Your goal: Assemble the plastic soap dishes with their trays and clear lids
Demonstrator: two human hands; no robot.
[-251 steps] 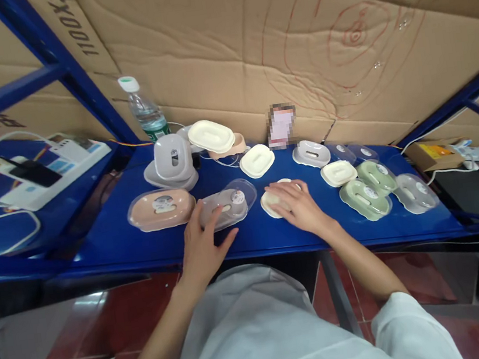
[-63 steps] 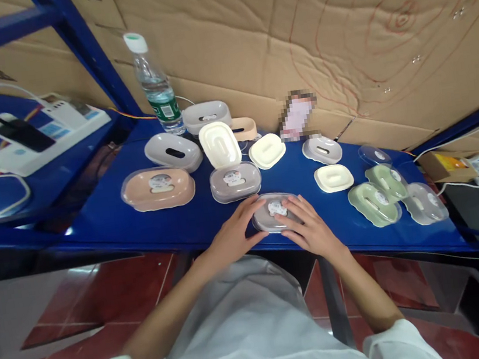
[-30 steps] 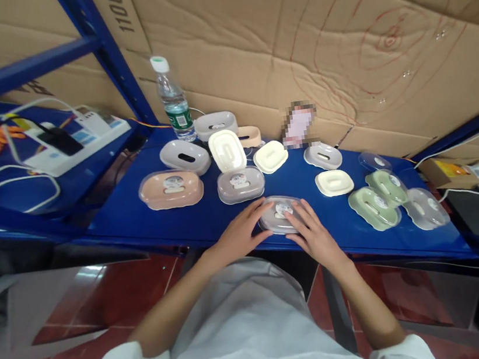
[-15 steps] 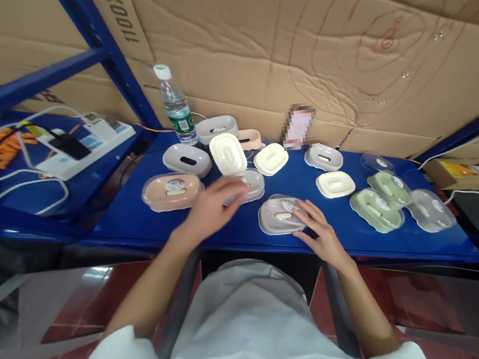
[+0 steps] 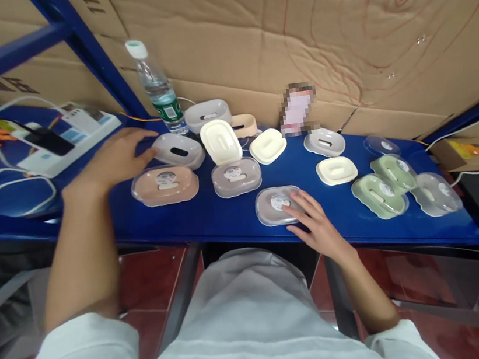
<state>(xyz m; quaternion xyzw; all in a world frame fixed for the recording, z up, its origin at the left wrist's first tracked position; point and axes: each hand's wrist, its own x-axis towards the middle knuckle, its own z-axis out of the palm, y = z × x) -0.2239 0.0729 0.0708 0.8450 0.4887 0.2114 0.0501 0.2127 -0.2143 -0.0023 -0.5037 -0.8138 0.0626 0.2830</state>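
My left hand [image 5: 119, 155] reaches to the left end of an uncovered grey oval dish [image 5: 179, 151], fingers apart; whether it touches the rim is unclear. Below that dish lies a pink dish under a clear lid [image 5: 165, 186]. My right hand [image 5: 314, 221] has its fingers spread, with fingertips resting on the right side of a lidded grey dish [image 5: 275, 205] near the front edge. Another lidded grey dish [image 5: 236, 177] sits between the pink one and the one at my right hand. A cream tray [image 5: 221, 142] leans behind it.
A water bottle [image 5: 160, 90] and a phone [image 5: 296, 109] stand by the cardboard at the back. Cream inserts [image 5: 267, 146], a grey dish [image 5: 325, 142] and lidded green dishes [image 5: 380, 195] lie rightward. A power strip [image 5: 84, 140] is at the left.
My left hand has moved left, from above the middle lidded grey dish to the uncovered grey dish. My right hand stays at its lidded dish. The view has shifted slightly.
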